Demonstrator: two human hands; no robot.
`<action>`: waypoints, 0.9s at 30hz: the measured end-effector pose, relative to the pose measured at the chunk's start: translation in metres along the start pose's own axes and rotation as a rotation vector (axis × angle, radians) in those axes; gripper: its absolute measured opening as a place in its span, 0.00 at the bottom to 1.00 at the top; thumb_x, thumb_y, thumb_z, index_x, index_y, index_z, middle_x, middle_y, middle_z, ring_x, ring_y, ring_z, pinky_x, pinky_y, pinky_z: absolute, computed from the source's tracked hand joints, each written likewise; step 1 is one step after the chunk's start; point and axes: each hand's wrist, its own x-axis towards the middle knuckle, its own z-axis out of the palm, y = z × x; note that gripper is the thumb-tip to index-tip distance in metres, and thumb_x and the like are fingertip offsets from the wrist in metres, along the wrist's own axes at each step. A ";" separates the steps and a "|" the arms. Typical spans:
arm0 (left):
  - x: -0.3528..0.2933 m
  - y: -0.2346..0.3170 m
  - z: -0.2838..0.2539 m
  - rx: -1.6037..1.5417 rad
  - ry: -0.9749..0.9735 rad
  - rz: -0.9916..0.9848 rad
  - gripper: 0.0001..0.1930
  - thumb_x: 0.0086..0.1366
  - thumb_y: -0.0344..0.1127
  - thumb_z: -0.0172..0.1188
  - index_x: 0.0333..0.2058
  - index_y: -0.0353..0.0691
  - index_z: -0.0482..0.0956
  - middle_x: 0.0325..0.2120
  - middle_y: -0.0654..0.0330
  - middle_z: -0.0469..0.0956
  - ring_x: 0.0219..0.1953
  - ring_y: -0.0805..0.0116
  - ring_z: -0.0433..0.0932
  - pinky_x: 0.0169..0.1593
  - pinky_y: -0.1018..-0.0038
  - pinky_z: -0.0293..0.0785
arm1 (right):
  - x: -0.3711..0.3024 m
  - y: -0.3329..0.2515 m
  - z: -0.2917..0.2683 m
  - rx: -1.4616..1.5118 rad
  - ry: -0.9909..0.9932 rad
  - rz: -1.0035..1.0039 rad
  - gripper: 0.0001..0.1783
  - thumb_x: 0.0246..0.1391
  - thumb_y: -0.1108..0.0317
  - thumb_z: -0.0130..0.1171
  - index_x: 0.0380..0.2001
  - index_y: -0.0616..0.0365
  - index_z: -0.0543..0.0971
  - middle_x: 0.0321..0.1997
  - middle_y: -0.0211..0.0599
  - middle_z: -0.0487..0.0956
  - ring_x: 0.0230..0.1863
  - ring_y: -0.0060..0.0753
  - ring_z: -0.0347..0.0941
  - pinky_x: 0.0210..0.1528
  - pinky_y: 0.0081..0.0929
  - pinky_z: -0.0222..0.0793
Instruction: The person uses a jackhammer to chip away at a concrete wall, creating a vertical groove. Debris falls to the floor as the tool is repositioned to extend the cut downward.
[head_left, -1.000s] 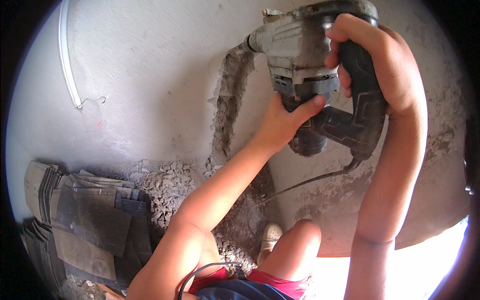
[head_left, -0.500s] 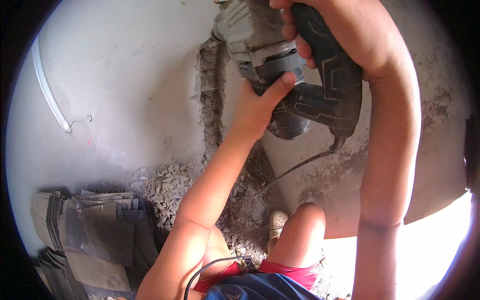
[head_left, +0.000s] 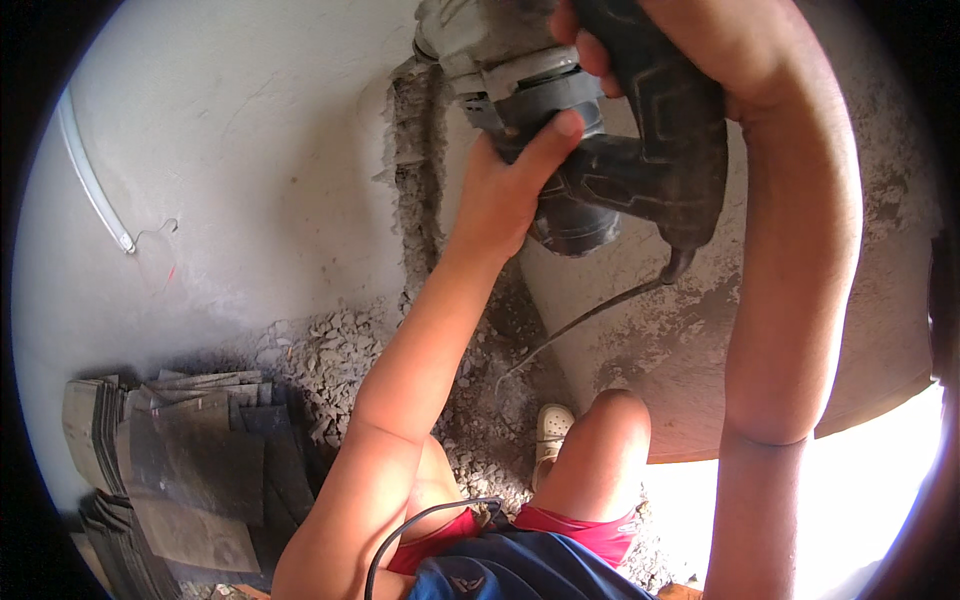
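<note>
A dusty black and grey rotary hammer (head_left: 640, 185) is held up against the pale wall at the top of the view. My left hand (head_left: 505, 190) is closed round its motor housing from below, with the thumb lying along the near side. My right hand (head_left: 700, 50) wraps the rear D-handle, partly cut off by the upper edge. Beside the tool's front end runs a rough vertical groove (head_left: 415, 170) chiselled into the wall. The bit is out of view. From the base of the handle hangs a power cord (head_left: 600, 310).
Broken rubble (head_left: 335, 350) covers the floor along the wall's foot. Stacked dark tiles or sheets (head_left: 200, 460) lie at the lower left. A white conduit (head_left: 90, 180) with a loose wire is on the left wall. A stained wall (head_left: 680, 350) stands on the right, near my clog (head_left: 552, 430).
The rotary hammer and both hands have shifted slightly upward along the groove. My right forearm has swung a little outward to the right. Both grips stay the same.
</note>
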 end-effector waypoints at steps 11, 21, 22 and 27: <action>-0.006 0.008 0.000 -0.033 0.007 0.003 0.37 0.62 0.55 0.76 0.56 0.29 0.77 0.48 0.53 0.83 0.48 0.66 0.83 0.53 0.69 0.79 | -0.004 -0.018 0.007 -0.278 0.135 -0.202 0.09 0.59 0.74 0.52 0.29 0.65 0.80 0.25 0.40 0.82 0.23 0.31 0.82 0.30 0.30 0.80; -0.001 0.015 -0.013 0.068 -0.034 -0.079 0.38 0.61 0.53 0.76 0.61 0.32 0.73 0.50 0.52 0.81 0.50 0.62 0.84 0.53 0.65 0.82 | 0.008 -0.031 0.028 0.075 0.202 0.260 0.09 0.60 0.70 0.54 0.32 0.63 0.81 0.25 0.39 0.82 0.25 0.31 0.82 0.29 0.32 0.77; -0.003 0.016 -0.012 0.054 -0.025 -0.102 0.38 0.61 0.52 0.76 0.60 0.32 0.73 0.50 0.52 0.82 0.50 0.62 0.84 0.53 0.65 0.82 | 0.010 -0.030 0.027 -0.011 0.157 0.299 0.09 0.59 0.70 0.55 0.33 0.63 0.81 0.25 0.39 0.82 0.25 0.31 0.82 0.29 0.31 0.77; -0.005 0.022 -0.017 -0.050 -0.037 -0.128 0.36 0.59 0.50 0.78 0.58 0.33 0.75 0.49 0.53 0.82 0.49 0.62 0.84 0.53 0.66 0.82 | 0.039 -0.067 0.025 -0.138 0.028 0.546 0.08 0.58 0.70 0.55 0.34 0.63 0.81 0.26 0.39 0.82 0.23 0.32 0.81 0.27 0.29 0.75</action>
